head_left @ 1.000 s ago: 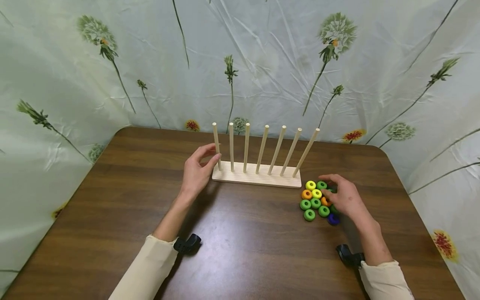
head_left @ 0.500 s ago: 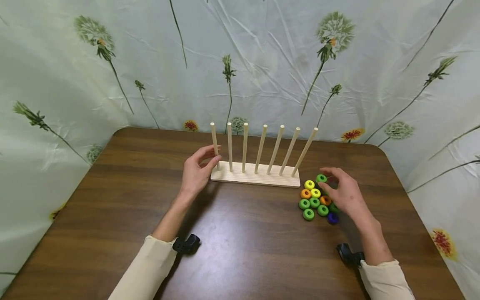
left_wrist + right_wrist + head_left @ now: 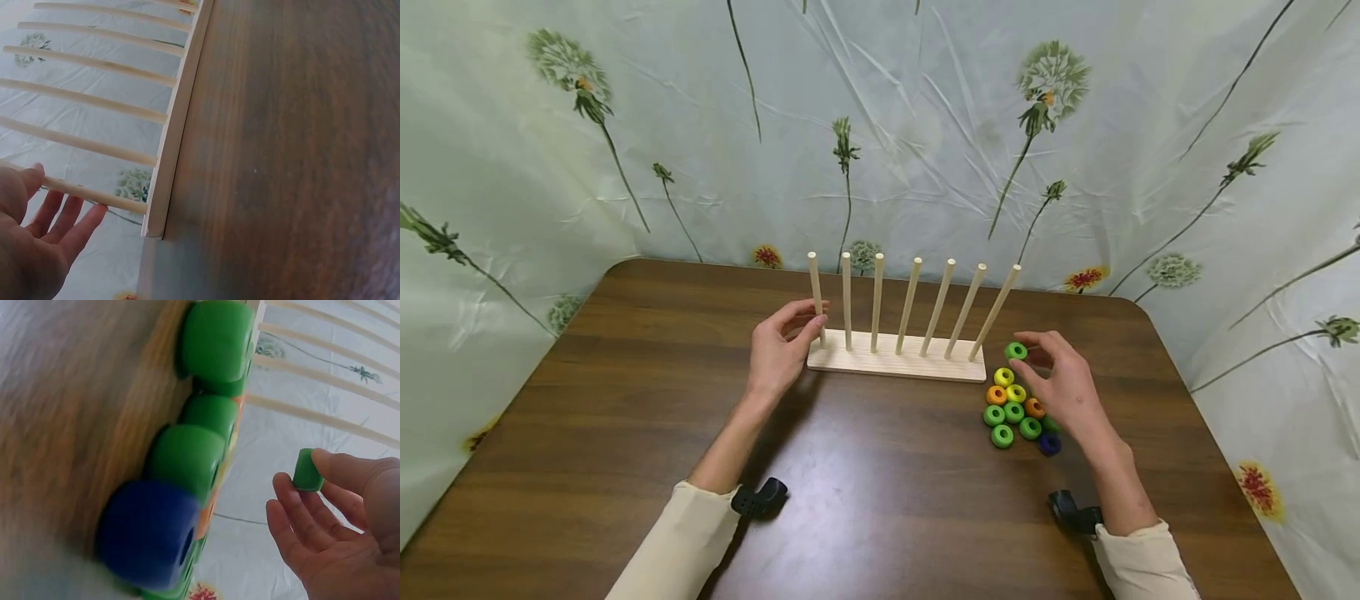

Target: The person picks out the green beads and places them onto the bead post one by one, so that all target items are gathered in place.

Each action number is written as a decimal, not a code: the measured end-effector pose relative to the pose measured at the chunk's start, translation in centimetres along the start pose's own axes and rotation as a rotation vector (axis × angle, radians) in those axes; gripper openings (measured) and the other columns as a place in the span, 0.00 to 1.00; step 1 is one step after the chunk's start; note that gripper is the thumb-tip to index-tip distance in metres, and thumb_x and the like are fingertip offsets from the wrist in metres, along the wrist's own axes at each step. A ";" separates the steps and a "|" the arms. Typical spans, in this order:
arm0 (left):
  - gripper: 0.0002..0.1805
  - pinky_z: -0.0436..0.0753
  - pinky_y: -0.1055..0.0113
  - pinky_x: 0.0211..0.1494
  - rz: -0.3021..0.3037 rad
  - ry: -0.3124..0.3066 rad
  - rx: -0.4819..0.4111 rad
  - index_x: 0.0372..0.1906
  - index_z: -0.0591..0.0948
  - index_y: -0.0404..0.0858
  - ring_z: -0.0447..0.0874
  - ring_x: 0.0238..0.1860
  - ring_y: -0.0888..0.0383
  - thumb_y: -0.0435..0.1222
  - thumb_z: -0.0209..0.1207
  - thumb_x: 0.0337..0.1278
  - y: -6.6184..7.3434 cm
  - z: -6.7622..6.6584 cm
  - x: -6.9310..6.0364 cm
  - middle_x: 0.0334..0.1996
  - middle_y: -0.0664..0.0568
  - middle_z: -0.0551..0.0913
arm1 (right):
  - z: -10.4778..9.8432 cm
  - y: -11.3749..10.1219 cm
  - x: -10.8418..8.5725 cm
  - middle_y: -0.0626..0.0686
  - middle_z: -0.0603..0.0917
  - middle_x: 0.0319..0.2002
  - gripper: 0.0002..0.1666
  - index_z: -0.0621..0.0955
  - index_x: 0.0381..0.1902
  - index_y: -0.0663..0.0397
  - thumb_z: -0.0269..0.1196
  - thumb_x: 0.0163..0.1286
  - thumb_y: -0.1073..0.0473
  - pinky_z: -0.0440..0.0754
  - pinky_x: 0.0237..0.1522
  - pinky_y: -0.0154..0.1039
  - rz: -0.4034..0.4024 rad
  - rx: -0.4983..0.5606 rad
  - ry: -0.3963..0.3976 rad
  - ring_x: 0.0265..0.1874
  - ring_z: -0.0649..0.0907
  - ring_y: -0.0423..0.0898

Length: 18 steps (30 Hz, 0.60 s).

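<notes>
A wooden peg rack (image 3: pixel 895 363), a flat base with a row of several upright pegs, stands on the table. My left hand (image 3: pixel 777 350) pinches the leftmost peg (image 3: pixel 94 195) between thumb and fingers, low down near the base. In my right hand (image 3: pixel 1063 382) a green ring bead (image 3: pixel 307 470) is pinched between thumb and fingertips, raised off the table just right of the rack. Below that hand lies a cluster of ring beads: several green beads (image 3: pixel 1002 436), two yellow beads (image 3: pixel 1017 393), two orange beads (image 3: pixel 996 395) and a dark blue bead (image 3: pixel 150 534). The hand partly covers the cluster.
The brown wooden table (image 3: pixel 880 500) has rounded far corners. Directly behind its far edge hangs a pale curtain (image 3: pixel 700 125) with a dandelion print. The bead cluster sits close to the rack's right end.
My right hand has lifted the green bead from the top of the cluster and drawn it slightly left, toward the rack. My left hand keeps its hold on the peg. The head view has shifted a little.
</notes>
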<state>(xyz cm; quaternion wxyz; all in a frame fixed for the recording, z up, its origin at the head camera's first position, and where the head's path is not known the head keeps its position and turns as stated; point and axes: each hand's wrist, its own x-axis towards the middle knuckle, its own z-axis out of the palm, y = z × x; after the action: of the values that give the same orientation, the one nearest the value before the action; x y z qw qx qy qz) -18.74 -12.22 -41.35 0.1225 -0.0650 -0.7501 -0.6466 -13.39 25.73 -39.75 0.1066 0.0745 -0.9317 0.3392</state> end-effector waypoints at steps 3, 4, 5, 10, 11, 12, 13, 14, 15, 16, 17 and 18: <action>0.13 0.87 0.76 0.48 0.006 0.008 0.002 0.53 0.86 0.31 0.89 0.50 0.49 0.30 0.66 0.67 0.0 0.0 0.0 0.52 0.37 0.89 | 0.1 -0.3 0.0 0.63 0.80 0.53 0.22 0.79 0.62 0.65 0.66 0.73 0.66 0.84 0.56 0.61 -0.002 0.022 0.002 0.52 0.85 0.64; 0.13 0.87 0.76 0.48 0.008 0.011 0.002 0.53 0.86 0.31 0.89 0.50 0.51 0.30 0.66 0.67 0.0 0.0 0.0 0.52 0.37 0.89 | 0.2 -0.4 0.1 0.63 0.80 0.53 0.21 0.79 0.62 0.65 0.66 0.73 0.66 0.84 0.56 0.61 -0.004 0.028 0.006 0.52 0.85 0.64; 0.12 0.86 0.76 0.48 0.009 0.014 0.005 0.53 0.86 0.32 0.89 0.49 0.53 0.30 0.66 0.67 0.0 0.0 0.0 0.52 0.37 0.89 | 0.2 -0.5 0.1 0.62 0.80 0.53 0.21 0.79 0.61 0.65 0.66 0.73 0.66 0.84 0.56 0.61 -0.009 0.031 0.011 0.51 0.86 0.64; 0.12 0.87 0.76 0.47 0.004 0.030 0.007 0.52 0.87 0.32 0.87 0.45 0.63 0.31 0.67 0.66 0.0 -0.1 0.0 0.51 0.37 0.90 | 0.2 -1.2 0.3 0.61 0.80 0.51 0.21 0.81 0.60 0.64 0.68 0.71 0.68 0.85 0.56 0.60 -0.029 0.060 0.028 0.50 0.86 0.61; 0.12 0.87 0.76 0.47 0.001 0.035 0.009 0.52 0.87 0.32 0.87 0.44 0.65 0.31 0.68 0.65 0.0 -0.1 -0.1 0.50 0.37 0.90 | 0.2 -1.3 0.2 0.61 0.80 0.51 0.21 0.81 0.60 0.64 0.68 0.70 0.68 0.85 0.55 0.59 -0.034 0.067 0.028 0.49 0.86 0.61; 0.12 0.87 0.76 0.46 -0.002 0.037 0.009 0.51 0.87 0.31 0.87 0.44 0.66 0.31 0.68 0.65 0.0 -0.1 -0.1 0.50 0.37 0.90 | 0.3 -1.5 0.2 0.61 0.80 0.51 0.21 0.81 0.60 0.64 0.68 0.70 0.68 0.85 0.55 0.59 -0.038 0.075 0.029 0.49 0.86 0.61; 0.12 0.87 0.76 0.46 -0.003 0.040 0.011 0.51 0.87 0.31 0.87 0.43 0.67 0.30 0.68 0.65 0.0 -0.1 -0.2 0.50 0.37 0.90 | 0.3 -1.6 0.2 0.61 0.80 0.51 0.21 0.81 0.60 0.64 0.68 0.70 0.68 0.85 0.55 0.59 -0.045 0.078 0.031 0.49 0.86 0.61; 0.12 0.87 0.75 0.46 -0.001 0.042 0.010 0.51 0.87 0.31 0.87 0.42 0.67 0.30 0.68 0.65 0.0 -0.1 -0.2 0.49 0.37 0.90 | 0.3 -1.7 0.1 0.61 0.80 0.51 0.21 0.81 0.59 0.64 0.68 0.70 0.68 0.85 0.54 0.58 -0.047 0.083 0.033 0.49 0.86 0.60; 0.12 0.87 0.75 0.46 0.001 0.042 0.009 0.51 0.87 0.30 0.87 0.42 0.67 0.30 0.68 0.65 0.0 -0.1 -0.2 0.49 0.36 0.90 | 0.3 -1.9 0.1 0.60 0.80 0.51 0.21 0.81 0.60 0.64 0.68 0.70 0.68 0.85 0.54 0.58 -0.048 0.085 0.035 0.48 0.86 0.59; 0.12 0.87 0.75 0.46 0.004 0.041 0.008 0.51 0.87 0.30 0.87 0.43 0.66 0.30 0.68 0.65 0.0 0.0 -0.1 0.49 0.36 0.90 | 0.3 -1.9 0.1 0.60 0.80 0.51 0.21 0.81 0.60 0.64 0.68 0.70 0.68 0.85 0.54 0.57 -0.052 0.086 0.040 0.48 0.86 0.59; 0.12 0.87 0.75 0.46 0.008 0.040 0.006 0.51 0.87 0.30 0.87 0.43 0.66 0.30 0.68 0.65 0.0 0.1 0.0 0.49 0.36 0.90 | 0.3 -2.1 0.1 0.60 0.81 0.51 0.21 0.81 0.60 0.64 0.68 0.71 0.68 0.85 0.54 0.57 -0.057 0.083 0.045 0.48 0.86 0.58; 0.12 0.88 0.74 0.46 0.012 0.040 0.003 0.51 0.87 0.30 0.87 0.43 0.66 0.30 0.68 0.65 0.0 0.2 0.1 0.49 0.35 0.89 | 0.2 -2.1 0.2 0.60 0.81 0.51 0.21 0.81 0.60 0.64 0.68 0.71 0.68 0.85 0.54 0.57 -0.061 0.079 0.050 0.48 0.86 0.58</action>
<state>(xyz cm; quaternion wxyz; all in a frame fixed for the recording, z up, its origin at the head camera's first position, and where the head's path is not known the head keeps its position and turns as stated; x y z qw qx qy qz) -18.80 -12.06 -41.32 0.1413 -0.0564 -0.7480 -0.6460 -13.14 23.93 -38.57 0.1371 0.0985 -0.9120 0.3739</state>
